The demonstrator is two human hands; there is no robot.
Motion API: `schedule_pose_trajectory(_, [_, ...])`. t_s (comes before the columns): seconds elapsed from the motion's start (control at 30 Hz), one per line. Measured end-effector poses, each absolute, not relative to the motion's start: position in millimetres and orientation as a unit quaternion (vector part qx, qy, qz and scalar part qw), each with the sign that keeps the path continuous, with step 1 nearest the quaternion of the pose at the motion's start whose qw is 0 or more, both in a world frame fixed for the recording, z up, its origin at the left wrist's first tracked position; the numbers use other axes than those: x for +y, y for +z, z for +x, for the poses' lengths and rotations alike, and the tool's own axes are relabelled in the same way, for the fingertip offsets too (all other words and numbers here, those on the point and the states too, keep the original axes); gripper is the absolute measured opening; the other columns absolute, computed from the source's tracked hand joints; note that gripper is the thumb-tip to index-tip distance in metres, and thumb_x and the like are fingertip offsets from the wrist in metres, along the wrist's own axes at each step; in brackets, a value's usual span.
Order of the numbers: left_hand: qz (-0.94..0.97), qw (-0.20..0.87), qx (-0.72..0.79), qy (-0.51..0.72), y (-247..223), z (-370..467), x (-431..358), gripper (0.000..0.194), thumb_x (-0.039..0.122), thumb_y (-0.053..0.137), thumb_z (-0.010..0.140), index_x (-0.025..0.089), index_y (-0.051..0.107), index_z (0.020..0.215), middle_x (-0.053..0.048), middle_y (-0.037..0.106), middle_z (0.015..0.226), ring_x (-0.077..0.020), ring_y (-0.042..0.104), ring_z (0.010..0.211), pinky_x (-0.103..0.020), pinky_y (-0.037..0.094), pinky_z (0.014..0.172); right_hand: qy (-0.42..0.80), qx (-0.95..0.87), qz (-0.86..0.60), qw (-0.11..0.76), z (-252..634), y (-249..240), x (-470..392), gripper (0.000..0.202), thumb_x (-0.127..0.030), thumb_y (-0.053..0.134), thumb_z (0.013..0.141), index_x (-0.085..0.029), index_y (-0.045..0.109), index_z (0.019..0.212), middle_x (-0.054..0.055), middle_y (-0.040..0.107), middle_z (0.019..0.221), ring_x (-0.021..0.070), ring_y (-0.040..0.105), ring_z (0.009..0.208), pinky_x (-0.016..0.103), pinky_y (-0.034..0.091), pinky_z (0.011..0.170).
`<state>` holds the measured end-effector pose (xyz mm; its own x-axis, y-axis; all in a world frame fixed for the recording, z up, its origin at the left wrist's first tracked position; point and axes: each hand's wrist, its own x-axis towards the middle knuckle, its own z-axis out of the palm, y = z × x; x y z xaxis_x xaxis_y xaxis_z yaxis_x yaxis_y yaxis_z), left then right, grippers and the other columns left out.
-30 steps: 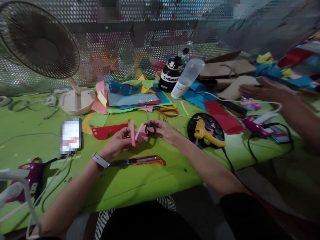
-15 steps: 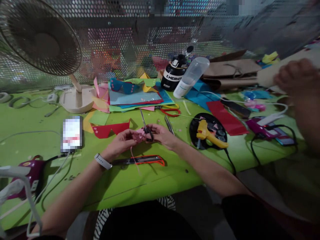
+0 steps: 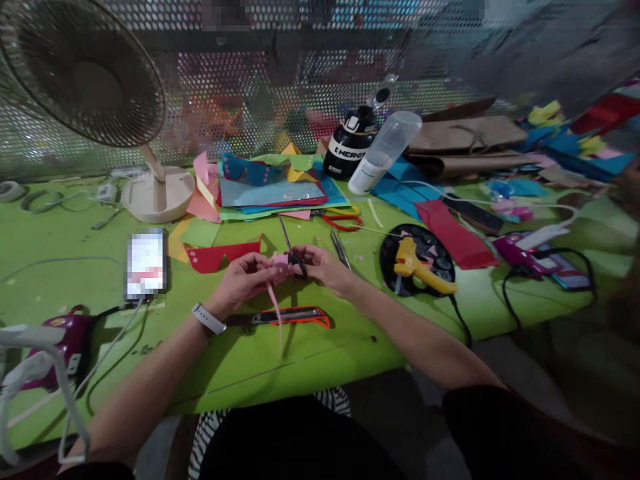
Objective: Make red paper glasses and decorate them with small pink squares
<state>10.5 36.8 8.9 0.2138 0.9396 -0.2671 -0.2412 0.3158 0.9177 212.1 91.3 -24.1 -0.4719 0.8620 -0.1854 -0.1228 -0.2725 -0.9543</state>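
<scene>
Green tabletop beneath, a pink strip newly dangles over the utility knife, while beyond it the left hand pinches pink paper and the right hand grips scissors, suggesting trimming underway.

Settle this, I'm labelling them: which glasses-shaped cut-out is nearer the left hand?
The red cut-out, on the green table just beyond the left hand; the blue cut-out sits farther back, on the stack of coloured sheets.
</scene>
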Motion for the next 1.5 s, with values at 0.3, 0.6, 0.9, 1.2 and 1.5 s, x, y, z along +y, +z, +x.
schedule_pose_trajectory(0.3, [0.459, 0.628, 0.435, 0.455, -2.2, 11.1, 38.4, 0.064, 0.018, 0.072, 0.076, 0.020, 0.035, 0.128, -0.014, 0.058, 0.126, -0.0192, 0.066, 0.105, -0.035, 0.055, 0.088, 0.708, -0.494, -0.377, 0.337, 214.8, -22.0, 91.8, 0.043, -0.028, 0.086, 0.058, -0.022, 0.067, 0.096, 0.000, 0.070, 0.090, 0.0128, 0.066, 0.079, 0.026, 0.056, 0.070])
schedule_pose_trajectory(0.6, [0.514, 0.611, 0.429, 0.423, -4.3, 9.5, 36.7, 0.114, 0.020, 0.073, 0.075, 0.037, -0.010, 0.150, -0.020, 0.036, 0.151, -0.0178, 0.069, 0.097, -0.030, 0.056, 0.082, 0.741, -0.462, -0.356, 0.331, 216.1, -18.6, 92.3, 0.043, -0.024, 0.087, 0.057, -0.022, 0.068, 0.096, 0.001, 0.073, 0.089, 0.0129, 0.068, 0.074, 0.026, 0.058, 0.070])
schedule_pose_trajectory(0.9, [0.375, 0.722, 0.387, 0.434, -5.3, 11.7, 37.0, 0.028, 0.034, 0.070, 0.082, 0.013, 0.065, 0.100, -0.005, 0.070, 0.086, -0.0097, 0.065, 0.068, -0.021, 0.052, 0.066, 0.766, -0.444, -0.347, 0.309, 218.3, -16.7, 87.5, 0.045, -0.020, 0.086, 0.059, -0.020, 0.065, 0.099, 0.001, 0.072, 0.095, 0.0130, 0.069, 0.077, 0.026, 0.061, 0.067])
schedule_pose_trajectory(1.2, [0.473, 0.605, 0.515, 0.380, 4.6, 4.1, 37.9, 0.031, 0.048, 0.053, 0.090, 0.018, 0.055, 0.081, 0.008, 0.047, 0.046, -0.0063, 0.039, 0.038, -0.016, 0.027, 0.038, 0.750, -0.465, -0.393, 0.257, 222.4, -10.6, 87.4, 0.040, -0.021, 0.084, 0.065, -0.019, 0.065, 0.100, 0.003, 0.073, 0.087, 0.0126, 0.070, 0.067, 0.021, 0.059, 0.056])
schedule_pose_trajectory(1.5, [0.468, 0.638, 0.490, 0.366, 1.0, -2.8, 39.0, 0.035, 0.043, 0.072, 0.078, 0.014, 0.070, 0.096, 0.006, 0.052, 0.045, -0.0037, 0.040, 0.035, -0.015, 0.027, 0.036, 0.740, -0.439, -0.444, 0.252, 226.0, -4.5, 89.3, 0.034, -0.018, 0.083, 0.067, -0.018, 0.065, 0.095, 0.000, 0.071, 0.076, 0.0092, 0.065, 0.057, 0.018, 0.055, 0.049])
